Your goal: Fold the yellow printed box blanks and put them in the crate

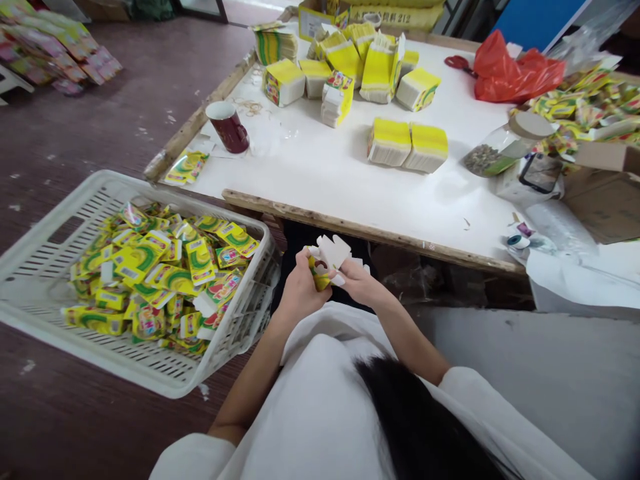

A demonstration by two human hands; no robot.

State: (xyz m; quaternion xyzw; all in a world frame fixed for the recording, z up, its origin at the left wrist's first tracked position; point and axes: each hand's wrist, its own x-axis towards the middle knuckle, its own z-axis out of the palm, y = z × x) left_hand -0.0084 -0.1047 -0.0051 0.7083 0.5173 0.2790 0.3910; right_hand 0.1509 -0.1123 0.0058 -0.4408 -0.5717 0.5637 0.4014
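Head view: your left hand (301, 283) is curled around a small yellow carton (320, 277), gripping it in front of your white top, just off the near edge of the table (310, 173). Your right hand (364, 283) meets it there, fingers closed on white card flaps (334, 252) that fan out above the carton; you cannot tell from here whether every flap belongs to it. Beside your left arm, a white plastic crate (35, 287) holds a heap of yellow-and-green packs (200, 260). Ahead of you, 2 yellow-topped stacks (407, 145) stand side by side, with more bundles (377, 70) behind. A maroon mug (229, 128) stands to your left, and a lidded jar (505, 147) lies tilted to your right.
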